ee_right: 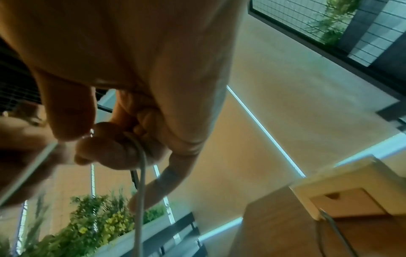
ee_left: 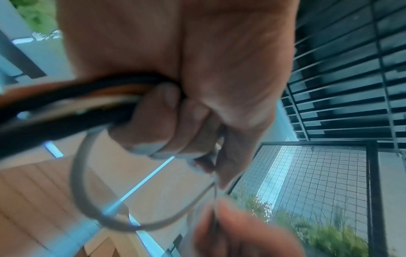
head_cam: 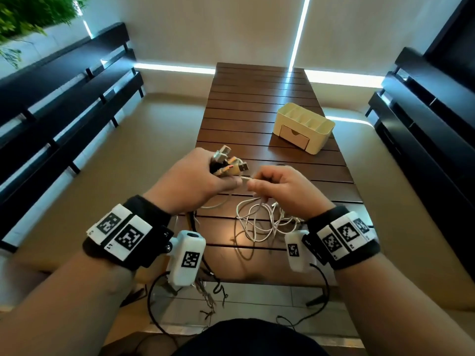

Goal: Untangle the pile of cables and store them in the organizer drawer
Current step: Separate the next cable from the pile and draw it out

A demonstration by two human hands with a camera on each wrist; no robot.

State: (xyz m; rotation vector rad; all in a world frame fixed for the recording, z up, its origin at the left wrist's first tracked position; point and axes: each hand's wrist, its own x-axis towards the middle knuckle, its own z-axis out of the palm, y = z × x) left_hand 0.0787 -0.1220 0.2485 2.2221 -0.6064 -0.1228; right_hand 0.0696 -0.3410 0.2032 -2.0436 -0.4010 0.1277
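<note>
Over the near part of the slatted wooden table (head_cam: 257, 98), my left hand (head_cam: 195, 179) grips a bundle of cables (head_cam: 228, 163) whose USB plugs stick out past the fingers. In the left wrist view black, orange and white cords (ee_left: 66, 104) run through the fist. My right hand (head_cam: 277, 186) pinches a thin white cable (head_cam: 248, 179) between thumb and forefinger, right beside the left hand. This white cable (ee_right: 140, 173) hangs down from the right hand's fingers. More white cable loops (head_cam: 259, 222) lie tangled on the table below the hands. The cream organizer (head_cam: 303, 124) stands at the far right with its small drawer (head_cam: 294, 138) closed.
Black benches (head_cam: 64, 104) run along the left side and dark shelving (head_cam: 424, 111) along the right. Green plants (head_cam: 30, 14) grow at the far left. Thin dark wires (head_cam: 210, 291) hang off the table's near edge by my lap.
</note>
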